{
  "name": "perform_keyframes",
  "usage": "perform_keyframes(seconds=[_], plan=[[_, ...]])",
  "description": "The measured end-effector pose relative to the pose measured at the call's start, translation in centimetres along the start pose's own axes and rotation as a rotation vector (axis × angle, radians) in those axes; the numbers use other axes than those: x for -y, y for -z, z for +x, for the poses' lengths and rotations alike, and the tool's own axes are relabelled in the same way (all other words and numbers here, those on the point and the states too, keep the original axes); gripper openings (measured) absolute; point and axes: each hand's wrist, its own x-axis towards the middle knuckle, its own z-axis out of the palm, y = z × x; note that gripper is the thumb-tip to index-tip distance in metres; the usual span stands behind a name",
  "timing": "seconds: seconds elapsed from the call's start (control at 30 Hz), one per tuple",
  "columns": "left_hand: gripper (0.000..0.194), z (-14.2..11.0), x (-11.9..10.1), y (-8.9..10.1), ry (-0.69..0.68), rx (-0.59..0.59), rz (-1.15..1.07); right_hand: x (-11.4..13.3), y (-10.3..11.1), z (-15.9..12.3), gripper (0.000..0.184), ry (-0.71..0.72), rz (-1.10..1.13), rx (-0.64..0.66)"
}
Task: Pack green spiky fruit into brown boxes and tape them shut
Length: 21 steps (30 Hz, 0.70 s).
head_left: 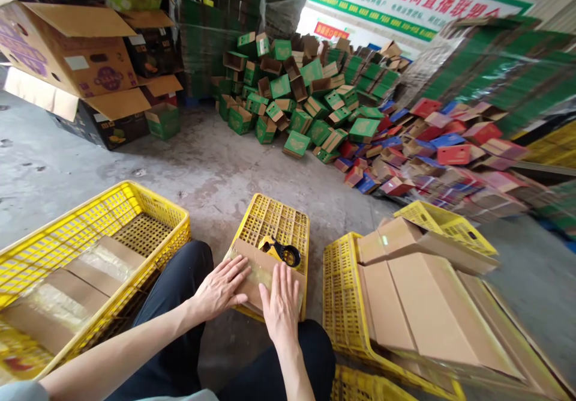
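A brown cardboard box [256, 267] with clear tape across it lies on an upturned yellow plastic crate [274, 215] between my knees. My left hand [220, 290] rests flat on the box's left part, fingers stretched out. On its right part lies my right hand [281, 305], palm down with the fingers extended. Just beyond the box, a black and yellow tape dispenser [281, 251] sits on the crate. My palms cover part of the box's top.
To my left stands a yellow crate [180, 218] holding taped cardboard boxes [85, 281]. At right another yellow crate [339, 293] is filled with flattened cardboard [432, 305]. Heaped green boxes [292, 113] and red and blue boxes [432, 143] lie ahead; large cartons [85, 59] stand at left.
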Motion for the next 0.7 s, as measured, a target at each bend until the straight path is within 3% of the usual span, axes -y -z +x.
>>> perform_keyframes(seconds=[0.23,0.33,0.47,0.6,0.7], plan=[[0.08,0.2,0.3,-0.1,-0.015,0.009,-0.029,-2.7,0.3,-1.2,0.082,-0.115,0.186,0.08],[0.074,0.2,0.5,-0.5,0.046,-0.022,-0.058,-3.4,-0.1,-1.9,0.098,-0.298,0.288,-0.018],[0.077,0.6,0.7,-1.7,0.272,-0.143,-0.087,-4.2,-1.7,-3.5,0.117,-0.612,0.51,-0.1],[0.08,1.3,0.6,-2.6,0.358,-0.161,-0.081,-5.0,-2.5,-3.8,0.1,-0.849,0.639,-0.11],[0.076,1.5,0.4,-2.5,0.395,-0.115,-0.051,-5.5,-2.1,-3.7,0.087,-0.863,0.722,-0.106]])
